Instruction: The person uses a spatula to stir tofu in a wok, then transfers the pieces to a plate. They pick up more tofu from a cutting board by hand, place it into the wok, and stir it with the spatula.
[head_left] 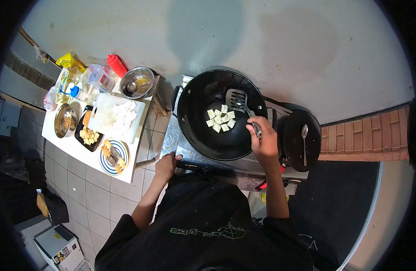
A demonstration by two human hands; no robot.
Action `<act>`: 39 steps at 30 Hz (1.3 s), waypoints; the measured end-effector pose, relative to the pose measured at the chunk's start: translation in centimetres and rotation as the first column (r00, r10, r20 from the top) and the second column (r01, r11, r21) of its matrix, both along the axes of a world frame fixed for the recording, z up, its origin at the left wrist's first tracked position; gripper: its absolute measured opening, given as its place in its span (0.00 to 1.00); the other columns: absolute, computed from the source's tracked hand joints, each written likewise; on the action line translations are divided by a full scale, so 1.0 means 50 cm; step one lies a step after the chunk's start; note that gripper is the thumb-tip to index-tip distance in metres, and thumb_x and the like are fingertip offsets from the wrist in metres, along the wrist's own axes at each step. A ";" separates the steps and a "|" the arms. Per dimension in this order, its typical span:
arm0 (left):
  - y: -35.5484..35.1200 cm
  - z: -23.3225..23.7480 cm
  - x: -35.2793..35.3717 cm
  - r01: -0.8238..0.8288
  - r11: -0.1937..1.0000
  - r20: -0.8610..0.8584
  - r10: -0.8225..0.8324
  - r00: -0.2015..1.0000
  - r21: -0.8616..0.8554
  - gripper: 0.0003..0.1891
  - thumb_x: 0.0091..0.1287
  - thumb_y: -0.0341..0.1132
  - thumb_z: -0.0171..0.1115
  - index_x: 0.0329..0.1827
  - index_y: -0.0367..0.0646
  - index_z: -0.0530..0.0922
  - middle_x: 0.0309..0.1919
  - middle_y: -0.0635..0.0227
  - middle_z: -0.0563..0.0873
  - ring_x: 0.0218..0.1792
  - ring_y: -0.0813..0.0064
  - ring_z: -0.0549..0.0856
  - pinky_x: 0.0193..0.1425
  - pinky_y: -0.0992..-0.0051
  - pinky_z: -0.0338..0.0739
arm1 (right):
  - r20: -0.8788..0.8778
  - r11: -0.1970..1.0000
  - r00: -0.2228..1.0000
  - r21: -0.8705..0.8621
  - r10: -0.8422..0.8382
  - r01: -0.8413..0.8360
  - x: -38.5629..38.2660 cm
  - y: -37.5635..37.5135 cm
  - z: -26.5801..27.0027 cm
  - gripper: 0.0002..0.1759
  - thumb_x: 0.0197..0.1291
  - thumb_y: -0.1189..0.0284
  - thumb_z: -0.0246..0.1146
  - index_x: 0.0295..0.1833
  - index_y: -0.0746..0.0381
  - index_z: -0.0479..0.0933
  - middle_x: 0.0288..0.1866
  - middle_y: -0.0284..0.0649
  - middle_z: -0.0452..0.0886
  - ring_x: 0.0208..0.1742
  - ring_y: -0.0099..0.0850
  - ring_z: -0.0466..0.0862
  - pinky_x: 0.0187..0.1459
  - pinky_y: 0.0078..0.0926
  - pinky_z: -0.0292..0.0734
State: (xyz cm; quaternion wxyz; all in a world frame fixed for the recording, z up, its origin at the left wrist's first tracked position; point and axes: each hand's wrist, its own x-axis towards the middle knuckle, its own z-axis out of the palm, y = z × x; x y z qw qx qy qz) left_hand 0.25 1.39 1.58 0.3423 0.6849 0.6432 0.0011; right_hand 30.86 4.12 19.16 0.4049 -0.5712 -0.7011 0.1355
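Observation:
My right hand [265,140] is closed around the handle of a slotted spatula [237,99]. The spatula's dark, slotted head rests against the inside of a large black wok [199,140], at the upper right. Several pale, cube-like pieces [221,119] lie clustered at the wok's bottom, just below and left of the spatula head. At the front left corner of the metal stove [187,158], my left hand [166,165] rests on the edge with its thumb stretched out; it holds nothing that I can see. Part of its fingers is hard to make out.
On the right, a black pan [291,135] bears a metal spoon [304,144]. The white table [54,131] at left carries a cutting board [99,119], a black tray [99,143], a striped plate [126,151], metal bowls [145,72] and a red bottle [117,66]. A wall stands behind.

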 end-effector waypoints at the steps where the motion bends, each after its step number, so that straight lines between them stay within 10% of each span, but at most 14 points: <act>1: -0.001 -0.007 -0.002 -0.002 1.000 0.007 0.002 1.000 0.011 0.27 0.75 0.57 0.44 0.43 0.38 0.76 0.36 0.43 0.84 0.43 0.40 0.83 0.45 0.47 0.75 | 0.001 1.000 1.000 -0.001 -0.002 0.002 0.000 -0.003 0.004 0.07 0.63 0.79 0.60 0.46 0.66 0.73 0.37 0.50 0.77 0.35 0.52 0.79 0.37 0.35 0.74; 4: -0.002 -0.011 -0.001 -0.004 1.000 0.011 0.003 1.000 0.020 0.26 0.75 0.57 0.44 0.43 0.39 0.76 0.35 0.43 0.84 0.42 0.41 0.83 0.45 0.47 0.75 | -0.079 0.991 0.988 -0.026 -0.131 0.129 0.003 -0.017 0.004 0.04 0.66 0.78 0.60 0.45 0.66 0.74 0.30 0.43 0.79 0.27 0.37 0.80 0.32 0.28 0.73; 7: -0.003 -0.011 -0.001 -0.012 1.000 0.011 0.012 1.000 0.021 0.27 0.75 0.57 0.44 0.43 0.39 0.76 0.35 0.43 0.84 0.43 0.41 0.83 0.45 0.47 0.75 | -0.530 0.953 0.796 -0.232 -0.293 0.195 0.006 -0.034 -0.012 0.05 0.70 0.73 0.59 0.42 0.64 0.74 0.25 0.27 0.74 0.24 0.11 0.70 0.25 0.12 0.63; 14: -0.001 -0.017 -0.004 0.003 1.000 0.008 -0.003 1.000 0.027 0.28 0.74 0.59 0.43 0.43 0.39 0.76 0.36 0.44 0.84 0.43 0.41 0.83 0.44 0.47 0.75 | -0.580 0.953 0.763 -0.257 -0.284 0.159 0.012 -0.056 -0.023 0.06 0.70 0.73 0.60 0.41 0.64 0.74 0.24 0.27 0.73 0.23 0.11 0.68 0.24 0.12 0.60; 22: 0.000 -0.010 -0.001 -0.003 1.000 -0.017 0.004 1.000 0.004 0.27 0.74 0.59 0.44 0.45 0.40 0.76 0.37 0.44 0.85 0.44 0.42 0.83 0.45 0.46 0.74 | -0.312 0.941 0.897 -0.232 -0.312 0.247 0.004 -0.063 -0.037 0.06 0.67 0.75 0.60 0.41 0.69 0.75 0.34 0.44 0.79 0.38 0.34 0.80 0.45 0.28 0.73; 39: -0.004 -0.020 -0.002 0.001 1.000 -0.004 -0.001 1.000 0.009 0.26 0.75 0.57 0.44 0.44 0.39 0.75 0.35 0.43 0.84 0.42 0.40 0.84 0.44 0.46 0.75 | -0.232 0.947 0.924 -0.176 -0.304 0.267 -0.036 -0.071 -0.049 0.03 0.64 0.78 0.61 0.40 0.68 0.75 0.33 0.44 0.78 0.35 0.37 0.81 0.40 0.30 0.75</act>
